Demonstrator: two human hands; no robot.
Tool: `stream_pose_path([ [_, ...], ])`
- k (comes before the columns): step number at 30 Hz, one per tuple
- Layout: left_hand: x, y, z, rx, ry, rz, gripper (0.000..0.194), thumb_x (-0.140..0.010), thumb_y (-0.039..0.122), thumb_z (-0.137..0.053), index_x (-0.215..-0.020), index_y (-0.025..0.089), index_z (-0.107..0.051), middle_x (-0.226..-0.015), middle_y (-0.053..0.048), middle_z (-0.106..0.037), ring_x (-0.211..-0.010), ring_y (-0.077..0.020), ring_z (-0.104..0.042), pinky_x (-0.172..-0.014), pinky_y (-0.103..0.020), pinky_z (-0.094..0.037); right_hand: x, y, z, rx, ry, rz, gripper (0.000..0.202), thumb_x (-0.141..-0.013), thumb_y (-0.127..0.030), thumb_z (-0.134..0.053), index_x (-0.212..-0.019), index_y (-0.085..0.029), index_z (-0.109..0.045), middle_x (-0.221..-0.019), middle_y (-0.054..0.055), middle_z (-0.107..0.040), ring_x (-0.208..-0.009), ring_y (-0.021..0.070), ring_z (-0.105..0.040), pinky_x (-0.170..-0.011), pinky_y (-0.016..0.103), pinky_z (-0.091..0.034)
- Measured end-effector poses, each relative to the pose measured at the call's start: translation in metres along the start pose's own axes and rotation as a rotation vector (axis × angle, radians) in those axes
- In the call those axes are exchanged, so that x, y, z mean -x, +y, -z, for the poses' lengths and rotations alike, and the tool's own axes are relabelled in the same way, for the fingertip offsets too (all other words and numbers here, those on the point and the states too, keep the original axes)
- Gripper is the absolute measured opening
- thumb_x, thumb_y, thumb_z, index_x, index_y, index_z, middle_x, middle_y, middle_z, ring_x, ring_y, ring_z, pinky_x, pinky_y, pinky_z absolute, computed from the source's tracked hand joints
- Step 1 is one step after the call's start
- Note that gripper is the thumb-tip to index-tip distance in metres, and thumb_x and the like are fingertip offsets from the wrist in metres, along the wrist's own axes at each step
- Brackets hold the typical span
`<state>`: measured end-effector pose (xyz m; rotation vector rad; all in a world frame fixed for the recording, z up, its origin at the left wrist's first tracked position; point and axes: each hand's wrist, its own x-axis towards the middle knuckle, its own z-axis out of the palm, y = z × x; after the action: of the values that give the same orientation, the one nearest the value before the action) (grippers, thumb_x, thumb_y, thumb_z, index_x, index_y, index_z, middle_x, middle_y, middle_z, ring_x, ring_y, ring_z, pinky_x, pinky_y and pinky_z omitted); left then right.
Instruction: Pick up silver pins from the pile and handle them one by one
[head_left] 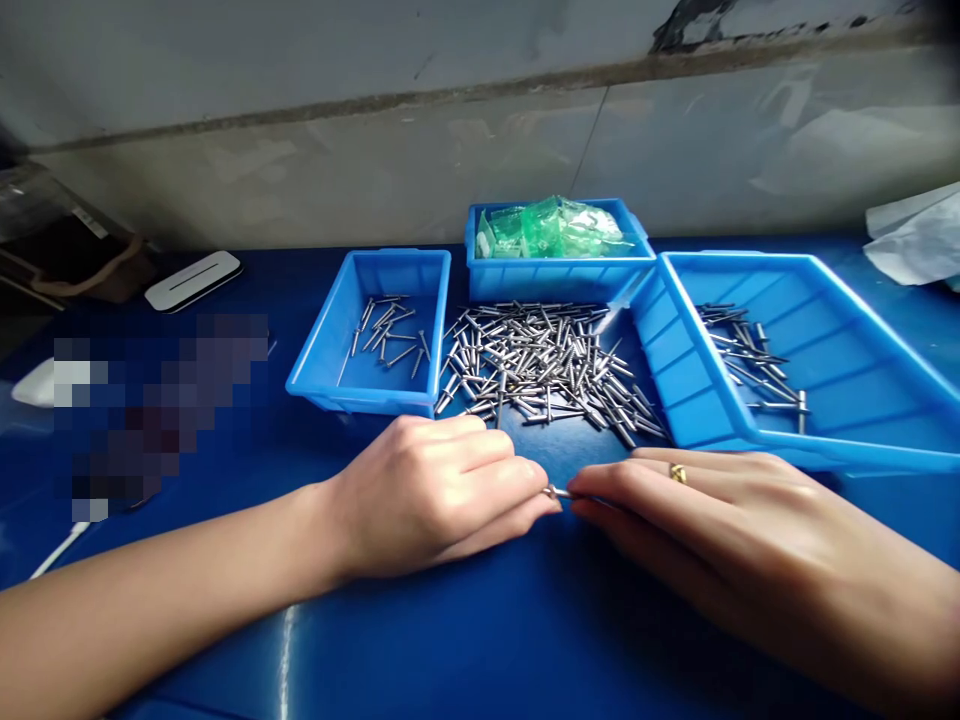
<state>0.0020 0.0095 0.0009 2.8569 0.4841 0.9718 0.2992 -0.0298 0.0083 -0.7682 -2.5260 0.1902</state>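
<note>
A small metal blind rivet (557,492) spans the gap between my hands, low over the blue table. My left hand (442,490) pinches one end of it between thumb and fingers. The other end sits in the fingertips of my right hand (727,520), which wears a gold ring; most of the rivet is hidden. Just beyond my hands lies a heap of loose blind rivets (540,360) on the table. To its left a small blue bin (360,400) holds several rivets. A larger blue bin (855,340) on the right has more rivets along its left side.
At the back, a blue bin (559,278) contains green plastic packaging (551,225). A white flat device (193,282) lies at the left rear, with a pixelated area and a white cable (60,550) nearer me. White crumpled sheets (919,240) rest at far right. A wall closes off the rear.
</note>
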Motion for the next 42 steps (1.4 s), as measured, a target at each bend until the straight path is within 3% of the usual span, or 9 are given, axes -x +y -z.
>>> stream_pose_path([
  [4, -0.0010, 0.0017, 0.0004, -0.026, -0.003, 0.014, 0.051, -0.139, 0.021, -0.060, -0.093, 0.017, -0.082, -0.077, 0.001, -0.080, -0.061, -0.0136, -0.070, -0.063, -0.030, -0.057, 0.0031, 0.0006, -0.0023, 0.041, 0.018, -0.057, 0.044, -0.138, -0.018, -0.045, -0.101, -0.027, -0.067, -0.077, -0.002, -0.079, -0.051, 0.0153, -0.073, -0.051, 0.031, -0.052],
  [8, -0.0009, 0.0027, 0.0004, -0.022, -0.011, 0.037, 0.045, -0.134, 0.015, -0.060, -0.095, 0.018, -0.083, -0.076, 0.002, -0.079, -0.061, -0.0136, -0.069, -0.063, -0.029, -0.058, 0.0031, -0.0001, -0.0024, 0.081, 0.043, -0.086, 0.036, -0.136, -0.021, -0.047, -0.105, -0.028, -0.065, -0.074, -0.005, -0.074, -0.047, 0.0152, -0.070, -0.050, 0.031, -0.050],
  [14, -0.0014, 0.0017, -0.0012, -0.051, -0.013, 0.042, 0.048, -0.136, 0.015, -0.058, -0.092, 0.019, -0.078, -0.075, 0.002, -0.079, -0.060, -0.0133, -0.069, -0.062, -0.028, -0.057, 0.0037, 0.0013, -0.0005, 0.085, 0.053, -0.067, 0.043, -0.137, -0.018, -0.047, -0.101, -0.027, -0.069, -0.091, 0.008, -0.092, -0.060, 0.0215, -0.085, -0.050, 0.032, -0.054],
  [25, -0.0022, 0.0015, 0.0006, -0.034, -0.016, 0.030, 0.048, -0.136, 0.018, -0.059, -0.091, 0.019, -0.078, -0.073, 0.003, -0.076, -0.057, -0.0130, -0.065, -0.059, -0.028, -0.054, 0.0001, -0.0001, -0.0013, 0.058, 0.028, -0.050, 0.048, -0.140, -0.019, -0.042, -0.100, -0.027, -0.068, -0.090, 0.006, -0.092, -0.059, 0.0194, -0.085, -0.052, 0.030, -0.055],
  [30, -0.0035, -0.0001, 0.0011, -0.017, -0.025, 0.015, 0.057, -0.139, 0.019, -0.053, -0.088, 0.018, -0.078, -0.075, 0.001, -0.080, -0.057, -0.0136, -0.069, -0.060, -0.030, -0.057, 0.0023, 0.0008, 0.0009, 0.022, 0.004, -0.040, 0.042, -0.131, -0.010, -0.046, -0.100, -0.027, -0.068, -0.091, 0.007, -0.092, -0.057, 0.0199, -0.079, -0.049, 0.031, -0.053],
  [33, -0.0032, -0.0003, 0.0015, 0.000, -0.003, -0.001, 0.044, -0.139, 0.022, -0.058, -0.105, 0.015, -0.085, -0.087, -0.002, -0.089, -0.071, -0.0156, -0.084, -0.070, -0.028, -0.068, 0.0049, 0.0005, 0.0006, -0.060, -0.023, -0.042, 0.038, -0.123, -0.002, -0.049, -0.103, -0.028, -0.067, -0.088, 0.005, -0.088, -0.057, 0.0193, -0.076, -0.050, 0.030, -0.051],
  [36, -0.0019, 0.0000, 0.0014, 0.022, 0.011, -0.036, 0.027, -0.138, 0.022, -0.064, -0.130, 0.012, -0.088, -0.100, -0.005, -0.095, -0.084, -0.0170, -0.092, -0.078, -0.027, -0.074, 0.0060, -0.0015, -0.0008, -0.118, -0.049, -0.053, 0.036, -0.125, -0.003, -0.050, -0.104, -0.028, -0.065, -0.082, 0.000, -0.079, -0.055, 0.0167, -0.071, -0.054, 0.029, -0.048],
  [42, -0.0014, 0.0002, 0.0047, 0.068, 0.031, -0.066, 0.024, -0.135, 0.014, -0.070, -0.120, 0.015, -0.089, -0.095, -0.002, -0.094, -0.068, -0.0127, -0.080, -0.066, -0.026, -0.065, 0.0023, -0.0056, -0.0009, -0.156, -0.072, -0.046, 0.039, -0.133, -0.009, -0.048, -0.103, -0.027, -0.063, -0.080, -0.004, -0.071, -0.056, 0.0130, -0.067, -0.057, 0.027, -0.045],
])
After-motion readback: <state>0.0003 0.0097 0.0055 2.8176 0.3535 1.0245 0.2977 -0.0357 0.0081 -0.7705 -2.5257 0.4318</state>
